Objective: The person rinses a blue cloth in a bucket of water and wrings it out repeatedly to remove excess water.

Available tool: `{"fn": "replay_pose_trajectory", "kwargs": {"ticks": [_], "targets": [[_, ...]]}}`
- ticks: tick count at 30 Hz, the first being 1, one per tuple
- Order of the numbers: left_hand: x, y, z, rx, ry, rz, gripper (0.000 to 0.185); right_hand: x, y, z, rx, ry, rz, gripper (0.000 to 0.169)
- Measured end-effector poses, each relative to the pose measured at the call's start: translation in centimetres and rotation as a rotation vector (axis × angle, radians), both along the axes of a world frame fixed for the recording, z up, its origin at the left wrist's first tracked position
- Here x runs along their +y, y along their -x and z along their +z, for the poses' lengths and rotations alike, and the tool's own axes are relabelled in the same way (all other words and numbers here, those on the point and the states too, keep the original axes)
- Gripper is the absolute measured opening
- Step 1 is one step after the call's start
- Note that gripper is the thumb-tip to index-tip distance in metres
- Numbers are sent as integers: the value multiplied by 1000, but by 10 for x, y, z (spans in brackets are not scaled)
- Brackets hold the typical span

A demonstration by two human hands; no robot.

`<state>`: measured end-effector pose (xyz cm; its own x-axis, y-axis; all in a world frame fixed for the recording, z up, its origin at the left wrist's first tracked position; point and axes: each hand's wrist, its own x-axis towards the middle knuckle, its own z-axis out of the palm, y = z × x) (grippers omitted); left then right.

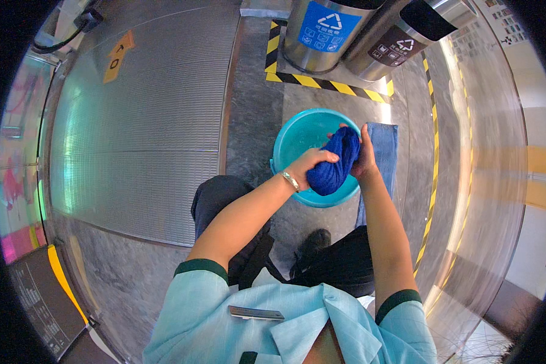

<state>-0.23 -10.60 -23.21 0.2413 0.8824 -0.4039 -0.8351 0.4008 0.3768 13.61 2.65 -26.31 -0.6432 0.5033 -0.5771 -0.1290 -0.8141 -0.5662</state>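
Both my hands grip a bunched dark blue cloth [334,164] above a turquoise plastic bucket [295,136]. My left hand [310,166] wraps the cloth's left side, thumb across its front, with a bracelet on that wrist. On the right side, my right hand [365,157] presses against the cloth, its thumb pointing up and away from me. Some of its fingers are hidden behind the cloth. The bucket stands on the grey floor between my bent legs and two bins. Liquid appears to lie inside it, but my hands and the cloth cover part of the opening.
A flat blue cloth [384,150] lies on the floor right of the bucket. Beyond stand a steel bin with a blue label [327,27] and another with a brown label [393,48], bordered by yellow-black tape [309,81]. A ribbed metal panel [164,113] spans the left.
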Motion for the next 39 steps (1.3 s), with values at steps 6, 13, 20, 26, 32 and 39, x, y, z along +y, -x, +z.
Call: {"fn": "replay_pose_trajectory", "kwargs": {"ticks": [6,13,20,26,32,39], "targets": [[-13,-5,4,-330,-23,106,43,-23,20,37,395,30,5,76],[-6,-14,-7,229,-72,-70,62,-13,18,28,-35,-190,-83,27],[-2,-23,-11,1198,-70,-199,72,-18,23,19,-301,-356,-98,27],[-3,-33,-2,1575,-6,-314,62,-19,23,-9,-512,-586,-102,29],[-7,-42,-14,1743,-60,-248,54,-24,28,-21,-774,-796,-179,30],[-9,-38,-40,1864,-76,-198,57,-47,40,20,-573,-364,-315,30]]}}
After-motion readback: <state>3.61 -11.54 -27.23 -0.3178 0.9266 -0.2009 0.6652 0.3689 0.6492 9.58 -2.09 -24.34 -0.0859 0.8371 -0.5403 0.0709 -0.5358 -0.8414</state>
